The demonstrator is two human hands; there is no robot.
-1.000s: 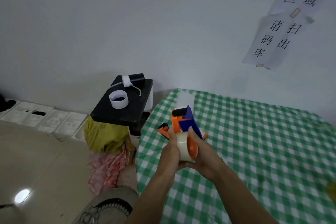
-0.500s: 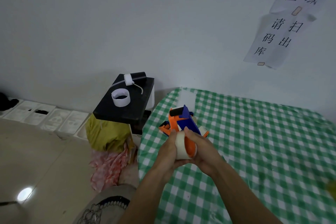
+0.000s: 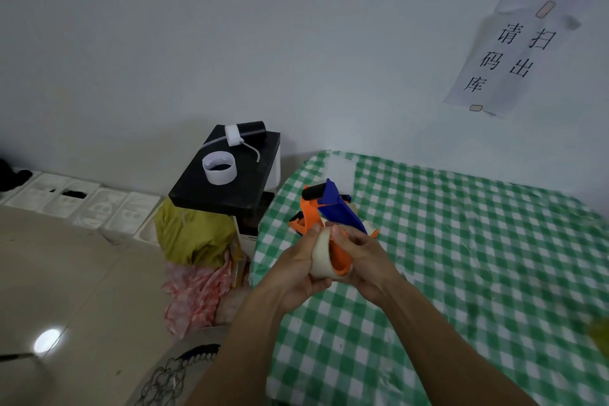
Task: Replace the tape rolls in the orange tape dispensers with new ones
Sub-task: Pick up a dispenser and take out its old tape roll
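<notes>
Tape dispenser and roll held above the table's left edge

The green-checked table (image 3: 461, 257) is flanked at its far left corner by a black stand (image 3: 227, 188). Above the left edge, the orange tape dispenser (image 3: 311, 211) is grasped at its lower part by the right hand (image 3: 362, 257). The tape roll (image 3: 319, 254), set against the dispenser's orange hub, is clasped by the left hand (image 3: 293, 269). A white ring (image 3: 219, 170) is seen on the stand.
</notes>
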